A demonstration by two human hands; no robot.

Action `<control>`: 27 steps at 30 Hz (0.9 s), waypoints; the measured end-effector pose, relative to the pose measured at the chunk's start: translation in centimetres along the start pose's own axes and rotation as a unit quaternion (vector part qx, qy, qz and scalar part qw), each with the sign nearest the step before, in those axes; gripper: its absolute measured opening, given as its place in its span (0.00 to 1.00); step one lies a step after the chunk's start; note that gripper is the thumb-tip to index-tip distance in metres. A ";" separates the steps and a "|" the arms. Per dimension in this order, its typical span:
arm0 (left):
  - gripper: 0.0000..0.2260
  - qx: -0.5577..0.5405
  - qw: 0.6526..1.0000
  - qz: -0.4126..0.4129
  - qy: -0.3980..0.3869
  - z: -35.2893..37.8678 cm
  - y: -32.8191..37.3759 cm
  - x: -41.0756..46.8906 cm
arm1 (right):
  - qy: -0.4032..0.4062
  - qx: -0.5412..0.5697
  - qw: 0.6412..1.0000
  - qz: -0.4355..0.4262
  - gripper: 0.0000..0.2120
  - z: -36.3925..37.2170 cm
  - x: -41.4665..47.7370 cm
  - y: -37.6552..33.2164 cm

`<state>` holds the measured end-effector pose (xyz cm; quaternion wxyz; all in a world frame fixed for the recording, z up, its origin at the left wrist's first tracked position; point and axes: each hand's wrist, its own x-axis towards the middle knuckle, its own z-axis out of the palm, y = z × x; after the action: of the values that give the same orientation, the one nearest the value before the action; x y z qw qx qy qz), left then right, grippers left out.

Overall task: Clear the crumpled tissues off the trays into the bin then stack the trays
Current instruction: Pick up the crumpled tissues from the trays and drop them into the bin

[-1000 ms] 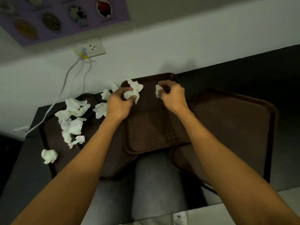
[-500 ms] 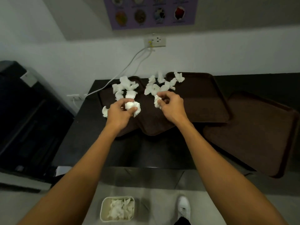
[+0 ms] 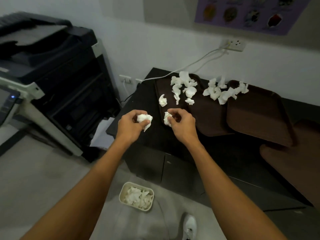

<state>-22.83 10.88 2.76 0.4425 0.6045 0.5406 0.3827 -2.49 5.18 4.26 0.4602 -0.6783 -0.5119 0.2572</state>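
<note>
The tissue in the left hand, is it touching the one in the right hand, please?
Apart. Head view: a dark gap separates the tissue in the left hand from the tissue in the right hand.

Bare forearms (image 3: 97, 179), one white shoe (image 3: 190, 226).
Both run uncovered right down to the left hand (image 3: 129, 125) and right hand (image 3: 181, 124); below them, the shoe peeks in beside what looks like a grey trouser leg (image 3: 138, 224).

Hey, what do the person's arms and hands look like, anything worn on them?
The left arm and right arm are bare to the frame edge, no sleeves. The left hand and right hand have no gloves; no watch, ring or band shows.
</note>
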 end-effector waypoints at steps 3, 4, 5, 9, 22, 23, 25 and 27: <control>0.13 -0.004 0.999 -0.025 0.031 -2.3 -1.7 -1.0 | -0.031 0.011 0.999 -0.007 0.12 2.9 -0.9 -0.2; 0.12 -0.012 0.998 -0.033 0.042 -2.8 -2.4 -1.5 | -0.042 0.017 0.999 -0.009 0.12 3.9 -1.3 -0.1; 0.12 -0.015 0.998 -0.038 0.055 -3.3 -2.9 -2.1 | -0.052 0.024 0.998 -0.012 0.11 4.9 -1.6 0.1; 0.11 -0.005 0.991 -0.059 0.117 -4.9 -5.6 -4.6 | -0.097 0.037 0.994 -0.020 0.10 8.8 -2.4 0.8; 0.12 -0.023 0.958 -0.206 0.198 -5.4 -16.7 -9.0 | -0.202 0.051 0.978 -0.017 0.10 19.1 -6.9 6.3; 0.12 -0.018 0.955 -0.217 0.199 -5.2 -17.7 -9.4 | -0.211 0.048 0.976 -0.009 0.10 19.8 -7.3 7.2; 0.13 -0.008 0.950 -0.239 0.200 -4.9 -19.8 -10.0 | -0.223 0.041 0.974 0.006 0.10 21.0 -8.0 9.4; 0.13 -0.002 0.945 -0.260 0.200 -4.6 -22.3 -10.5 | -0.237 0.035 0.970 0.029 0.10 22.3 -8.6 11.6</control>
<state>-35.49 1.52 -16.77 0.4103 0.3533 0.7557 0.3685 -18.44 4.63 -17.05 0.3412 -0.5962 -0.5774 0.4413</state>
